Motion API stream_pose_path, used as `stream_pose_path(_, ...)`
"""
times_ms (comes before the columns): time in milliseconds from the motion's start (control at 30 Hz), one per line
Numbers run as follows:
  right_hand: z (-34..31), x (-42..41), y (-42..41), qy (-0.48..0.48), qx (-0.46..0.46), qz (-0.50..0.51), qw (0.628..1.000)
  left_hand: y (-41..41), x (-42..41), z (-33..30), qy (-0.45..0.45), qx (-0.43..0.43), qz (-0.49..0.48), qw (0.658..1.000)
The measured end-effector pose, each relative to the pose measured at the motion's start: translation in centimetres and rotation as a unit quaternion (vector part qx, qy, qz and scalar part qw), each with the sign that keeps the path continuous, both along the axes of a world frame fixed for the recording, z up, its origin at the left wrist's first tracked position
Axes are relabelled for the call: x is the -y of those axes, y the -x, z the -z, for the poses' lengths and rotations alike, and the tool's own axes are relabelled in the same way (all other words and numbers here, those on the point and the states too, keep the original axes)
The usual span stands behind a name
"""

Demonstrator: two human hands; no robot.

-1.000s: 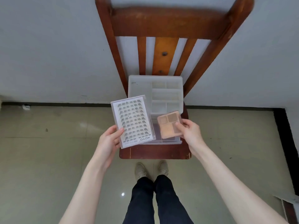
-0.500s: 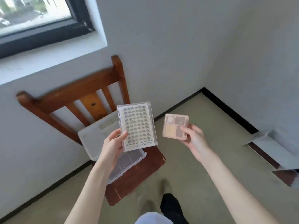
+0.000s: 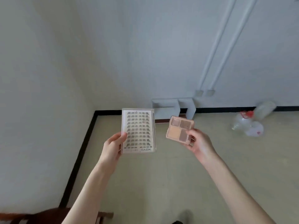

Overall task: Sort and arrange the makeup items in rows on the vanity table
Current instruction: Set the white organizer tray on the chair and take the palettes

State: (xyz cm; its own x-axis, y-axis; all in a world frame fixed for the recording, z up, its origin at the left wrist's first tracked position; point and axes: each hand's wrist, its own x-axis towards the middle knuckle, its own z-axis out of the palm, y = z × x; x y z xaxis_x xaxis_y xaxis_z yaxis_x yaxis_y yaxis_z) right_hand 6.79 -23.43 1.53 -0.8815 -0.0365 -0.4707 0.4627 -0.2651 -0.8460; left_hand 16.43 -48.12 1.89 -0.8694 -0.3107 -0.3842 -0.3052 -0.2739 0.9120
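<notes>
Head view: left hand [image 3: 113,145] pinches lash case [image 3: 138,130] (upright); right hand [image 3: 199,143] pinches palette [image 3: 178,129].

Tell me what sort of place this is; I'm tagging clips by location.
Probably a sparse, mostly unfurnished room indoors: bare white walls meeting at a corner, a plain floor with dark skirting, and empty plastic bottles lying by the far wall. No vanity table is in view.

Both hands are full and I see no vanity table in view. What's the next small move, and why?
Probably keep turning toward the table while holding both items level. The left hand grips the lash case by its edge, the right hand pinches the eyeshadow palette, and only floor and wall show ahead, so there's nowhere to set them down.
</notes>
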Motion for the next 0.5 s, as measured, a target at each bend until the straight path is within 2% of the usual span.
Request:
stream_pose_path(200, -1.4, -18.1, 4.3, 0.019, -0.048, 0.146, 0.988, 13.3, -17.0, -1.6, -0.021, -0.028, 0.126, 0.991)
stream_pose_path(500, -1.3, -40.6, 3.5, -0.001, -0.032, 0.359, 0.933, 23.4, -40.9, -0.6, -0.040, -0.010, 0.323, 0.946)
